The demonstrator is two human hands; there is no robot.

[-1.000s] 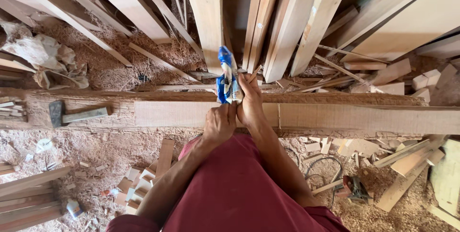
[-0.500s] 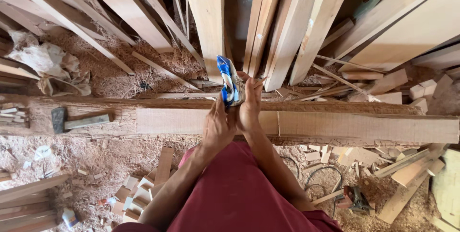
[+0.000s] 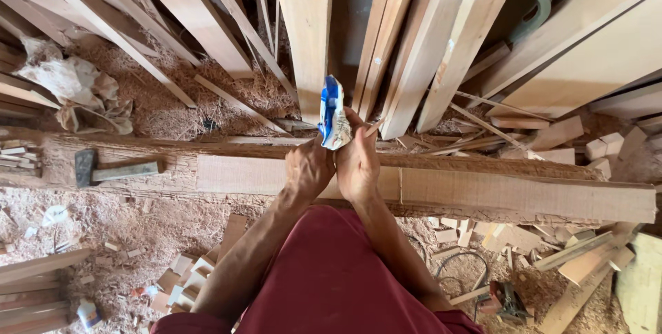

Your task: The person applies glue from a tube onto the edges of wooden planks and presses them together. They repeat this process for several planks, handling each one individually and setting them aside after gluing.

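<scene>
From the head view, both hands meet over the middle of a long plank that lies crosswise on a rough beam. The left hand and the right hand sit side by side, knuckles up, almost touching. Between them stands a blue and white packet, held upright, clear of the plank, just in front of the stacked boards that lean beyond the beam. The left fingers are curled and pressed together at the packet's lower edge. The right fingers wrap its other side, and a thin pale stick pokes out above the right thumb; whether it is pinched there or lies behind I cannot tell. Holding the packet on end with both hands keeps its mouth upward, which looks suited to keeping the contents from spilling into the sawdust.

A hammer lies flat on the beam to the left, well apart from the hands, handle pointing toward them. A crumpled sheet sits farther left. Offcuts lie scattered by the left forearm, and a small power tool rests on the floor to the right.
</scene>
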